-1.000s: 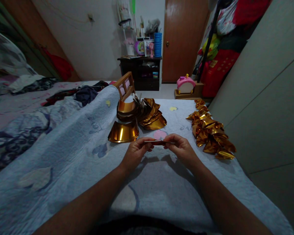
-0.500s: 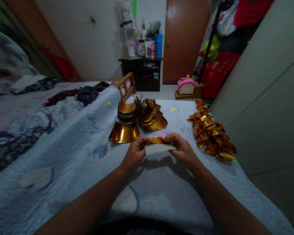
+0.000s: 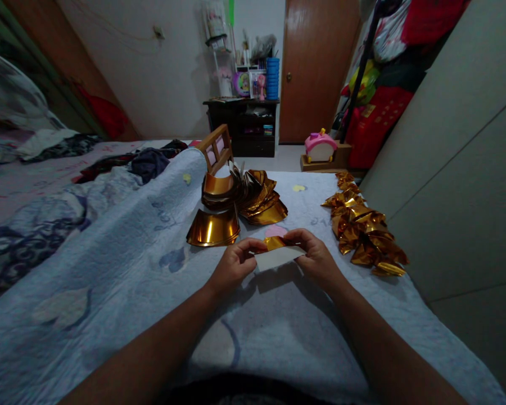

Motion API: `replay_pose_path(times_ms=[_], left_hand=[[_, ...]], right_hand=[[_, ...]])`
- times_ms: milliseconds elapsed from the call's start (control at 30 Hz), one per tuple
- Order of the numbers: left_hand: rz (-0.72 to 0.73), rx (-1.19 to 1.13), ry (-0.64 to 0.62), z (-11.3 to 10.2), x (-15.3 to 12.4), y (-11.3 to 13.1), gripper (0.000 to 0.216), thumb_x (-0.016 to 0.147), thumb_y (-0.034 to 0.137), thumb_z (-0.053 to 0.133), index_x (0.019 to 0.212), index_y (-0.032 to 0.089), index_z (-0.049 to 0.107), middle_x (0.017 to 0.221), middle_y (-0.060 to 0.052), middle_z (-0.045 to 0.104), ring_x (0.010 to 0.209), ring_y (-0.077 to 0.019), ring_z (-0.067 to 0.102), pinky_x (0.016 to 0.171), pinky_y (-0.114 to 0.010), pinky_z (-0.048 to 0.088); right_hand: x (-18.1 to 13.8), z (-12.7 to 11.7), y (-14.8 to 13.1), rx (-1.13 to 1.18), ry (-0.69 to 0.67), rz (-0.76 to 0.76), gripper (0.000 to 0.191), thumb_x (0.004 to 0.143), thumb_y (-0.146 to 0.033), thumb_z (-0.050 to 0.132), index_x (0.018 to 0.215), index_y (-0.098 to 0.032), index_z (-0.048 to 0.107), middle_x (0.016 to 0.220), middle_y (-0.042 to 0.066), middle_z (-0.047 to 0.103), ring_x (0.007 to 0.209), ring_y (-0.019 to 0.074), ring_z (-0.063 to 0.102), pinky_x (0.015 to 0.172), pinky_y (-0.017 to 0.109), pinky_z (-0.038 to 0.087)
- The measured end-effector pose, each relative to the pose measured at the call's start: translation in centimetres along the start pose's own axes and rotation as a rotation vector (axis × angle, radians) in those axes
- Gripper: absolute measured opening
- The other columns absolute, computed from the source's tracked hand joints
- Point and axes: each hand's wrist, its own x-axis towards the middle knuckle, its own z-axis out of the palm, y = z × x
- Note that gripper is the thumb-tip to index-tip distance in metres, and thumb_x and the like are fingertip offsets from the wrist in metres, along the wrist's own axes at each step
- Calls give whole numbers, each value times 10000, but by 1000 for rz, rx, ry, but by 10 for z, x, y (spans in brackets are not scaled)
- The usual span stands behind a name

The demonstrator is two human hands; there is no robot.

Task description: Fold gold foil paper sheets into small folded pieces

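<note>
Between my two hands is a sheet of gold foil paper [image 3: 278, 258], its pale back facing me and its shiny gold side showing along the far edge. My left hand [image 3: 235, 264] pinches its left end, and my right hand [image 3: 316, 257] pinches the right end. The sheet is held just above the blue quilt [image 3: 270, 337], and its shadow falls below. Beyond my left hand lies a small stack of curved gold sheets [image 3: 213, 228]. Behind that are more stacked gold sheets [image 3: 263, 199], some fanned and creased.
To the right, a row of folded gold foil pieces [image 3: 358, 225] runs along the quilt's edge beside a pale cabinet [image 3: 468, 185]. A wooden chair back [image 3: 216, 147] stands behind the stacks. Crumpled clothes [image 3: 149, 163] lie at left. A pink toy [image 3: 320, 147] sits at the back.
The sheet has tilted, its left end dropping lower and its pale back turning more toward me. Both hands keep their pinch and have shifted only slightly.
</note>
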Motion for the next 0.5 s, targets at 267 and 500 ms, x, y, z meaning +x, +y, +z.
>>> replay_pose_path(times_ms=[267,500], left_hand=[[-23,247,-79,-1,5,-6,268,842,385,657,924,151,759,877,-76,735,772,-191,643,710,-295,492],[58,503,-136,4,1,-10,174,864,258,611,942,175,743,834,-48,739,758,-186,668,699,-283,505]], right_hand=[[3,-10,3,-607,-58,-252,272,712,-6,632,847,-224,721,907,35,593,910,208,559,827,338,441],[3,-9,10,-796,-131,-314,106,832,-131,708,905,-207,716,930,65,617,931,230,544,818,348,433]])
